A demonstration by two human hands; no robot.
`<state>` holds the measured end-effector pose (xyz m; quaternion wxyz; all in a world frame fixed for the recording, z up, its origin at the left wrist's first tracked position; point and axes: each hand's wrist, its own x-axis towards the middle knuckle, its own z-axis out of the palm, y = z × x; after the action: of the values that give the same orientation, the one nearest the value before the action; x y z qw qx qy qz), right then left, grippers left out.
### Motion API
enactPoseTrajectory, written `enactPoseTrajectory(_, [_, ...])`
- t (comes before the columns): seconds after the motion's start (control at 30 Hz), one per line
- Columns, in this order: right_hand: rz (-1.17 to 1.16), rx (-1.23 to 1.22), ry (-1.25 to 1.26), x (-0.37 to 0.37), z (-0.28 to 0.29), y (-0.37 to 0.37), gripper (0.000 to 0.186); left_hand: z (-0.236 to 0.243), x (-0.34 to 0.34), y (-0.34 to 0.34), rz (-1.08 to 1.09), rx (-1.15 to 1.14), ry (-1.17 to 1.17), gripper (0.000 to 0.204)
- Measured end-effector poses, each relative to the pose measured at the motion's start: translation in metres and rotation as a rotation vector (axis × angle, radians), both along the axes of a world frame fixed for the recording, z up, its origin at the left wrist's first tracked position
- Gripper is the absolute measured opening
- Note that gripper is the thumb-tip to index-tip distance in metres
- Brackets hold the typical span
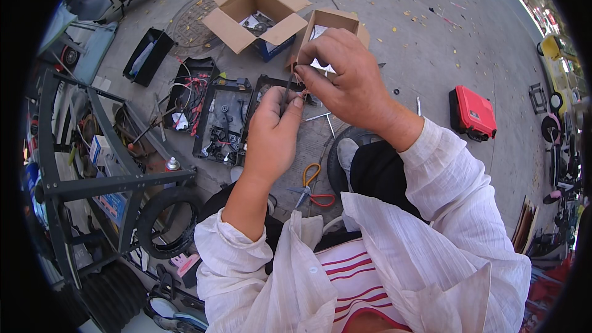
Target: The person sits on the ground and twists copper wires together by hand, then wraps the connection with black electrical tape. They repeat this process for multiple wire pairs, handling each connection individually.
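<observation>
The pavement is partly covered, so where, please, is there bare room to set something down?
Bare pavement lies between the smaller cardboard box and the red case, a few small bits aside. Another patch separates the case from the stacked boards. It is crowded left of the left hand: a black parts tray, metal frame and tyre.

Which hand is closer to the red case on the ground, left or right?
The right one. The right hand is leftward of the red case in this view; the left hand is even farther left.
</observation>
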<state>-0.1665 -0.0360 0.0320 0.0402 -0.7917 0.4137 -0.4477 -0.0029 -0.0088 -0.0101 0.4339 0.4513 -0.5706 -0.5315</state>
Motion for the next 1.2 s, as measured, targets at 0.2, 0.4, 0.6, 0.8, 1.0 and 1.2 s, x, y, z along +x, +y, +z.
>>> enactPoseTrajectory(0.2, [-0.147,-0.006,-0.121,-0.013,0.003,-0.010,0.013,-0.005,0.000,0.003,-0.029,0.084,-0.037,0.019])
enactPoseTrajectory(0.4, [-0.129,0.135,-0.242,-0.023,0.005,-0.007,0.017,-0.006,0.006,0.002,-0.006,0.247,-0.014,0.018])
enactPoseTrajectory(0.6, [0.042,-0.047,0.065,-0.006,-0.004,-0.001,0.030,-0.001,0.003,0.002,-0.028,0.291,0.196,0.011])
enactPoseTrajectory(0.8, [0.043,-0.018,0.067,0.001,-0.006,0.002,0.028,0.008,0.004,0.001,-0.024,0.407,0.296,0.011])
enactPoseTrajectory(1.0, [0.045,0.027,-0.010,0.001,-0.008,0.000,0.018,0.002,0.003,0.001,-0.005,0.315,0.224,0.010])
enactPoseTrajectory(1.2, [0.036,0.107,-0.050,-0.001,-0.007,-0.001,0.014,-0.005,0.006,0.001,0.040,0.071,-0.143,0.018])
